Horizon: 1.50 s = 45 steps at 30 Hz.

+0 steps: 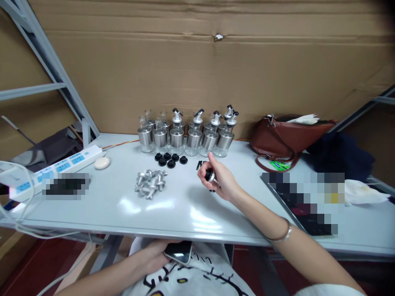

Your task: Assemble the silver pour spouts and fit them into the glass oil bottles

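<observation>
Above the table my right hand [227, 183] has its fingers curled round a silver pour spout with a black stopper end [210, 175]. Down at my lap, below the table edge, my left hand [156, 255] grips a dark-screened phone [180, 252]. Small black flip caps [200, 165] lie by my right fingers, partly hidden. Loose silver pour spouts [151, 184] form a pile left of centre. Behind them sits a group of black ribbed stoppers [170, 164]. Glass bottles with steel sleeves [193, 139] stand in rows at the back; several carry silver spouts with black caps.
A white power strip [63, 166], a round pale object [102, 163] and a blurred dark item [65, 186] lie on the left. At right are a brown handbag [277, 137], a dark flat panel [298, 205] and crumpled white tissue [365, 192]. Cardboard [185, 70] backs the table.
</observation>
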{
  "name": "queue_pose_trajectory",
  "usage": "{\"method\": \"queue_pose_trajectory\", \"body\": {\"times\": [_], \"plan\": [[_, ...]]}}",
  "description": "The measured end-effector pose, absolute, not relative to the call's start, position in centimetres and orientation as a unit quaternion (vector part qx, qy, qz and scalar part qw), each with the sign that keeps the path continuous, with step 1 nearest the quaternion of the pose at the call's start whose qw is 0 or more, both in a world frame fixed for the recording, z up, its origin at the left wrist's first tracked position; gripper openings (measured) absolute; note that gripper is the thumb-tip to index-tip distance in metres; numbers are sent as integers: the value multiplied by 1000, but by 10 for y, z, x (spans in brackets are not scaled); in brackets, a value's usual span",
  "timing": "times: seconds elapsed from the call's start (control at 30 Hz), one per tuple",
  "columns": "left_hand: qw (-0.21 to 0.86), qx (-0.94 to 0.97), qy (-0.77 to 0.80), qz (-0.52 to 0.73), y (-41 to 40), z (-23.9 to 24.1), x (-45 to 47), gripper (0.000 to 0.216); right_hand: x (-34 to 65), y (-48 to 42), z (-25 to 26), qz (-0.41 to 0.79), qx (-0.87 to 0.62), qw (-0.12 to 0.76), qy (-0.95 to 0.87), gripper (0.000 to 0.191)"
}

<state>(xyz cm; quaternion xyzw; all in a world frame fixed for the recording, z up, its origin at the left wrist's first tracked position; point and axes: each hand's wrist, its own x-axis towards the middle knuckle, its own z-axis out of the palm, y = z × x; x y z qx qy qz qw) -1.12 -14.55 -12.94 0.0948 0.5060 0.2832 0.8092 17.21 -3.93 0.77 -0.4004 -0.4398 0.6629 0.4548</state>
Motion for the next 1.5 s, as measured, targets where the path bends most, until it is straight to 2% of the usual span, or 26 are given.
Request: {"method": "queue_pose_trajectory", "body": {"times": [0.27, 0.37, 0.43, 0.53, 0.73, 0.93, 1.1, 1.27, 1.4, 1.5], "plan": [[814, 37, 487, 313, -159, -132, -29, 32, 170, -42, 5, 641, -435, 410, -483, 65], [812, 2, 490, 317, -160, -129, -35, 38, 174, -37, 2, 654, -437, 390, -478, 62], [802, -29, 492, 337, -158, -126, -37, 39, 177, -33, -1, 660, -436, 406, -458, 51], [773, -50, 508, 376, -154, -124, -37, 34, 180, -29, -7, 662, -429, 413, -456, 25], [744, -2, 537, 398, -152, -135, -37, 10, 179, -34, -7, 678, -422, 334, -501, 22], [751, 41, 557, 351, -154, -137, -39, 22, 179, -34, -4, 660, -441, 329, -512, 20], [814, 65, 541, 200, -159, -130, -38, 14, 178, -34, -1, 649, -452, 353, -499, 17], [747, 32, 545, 380, -152, -127, -36, 17, 177, -36, -4, 639, -433, 344, -534, 9], [722, 2, 549, 420, -146, -120, -37, 26, 182, -29, -10, 539, -441, 382, -607, 14], [698, -15, 577, 424, -143, -116, -44, 29, 198, -13, -9, 416, -458, 423, -661, 31]]}}
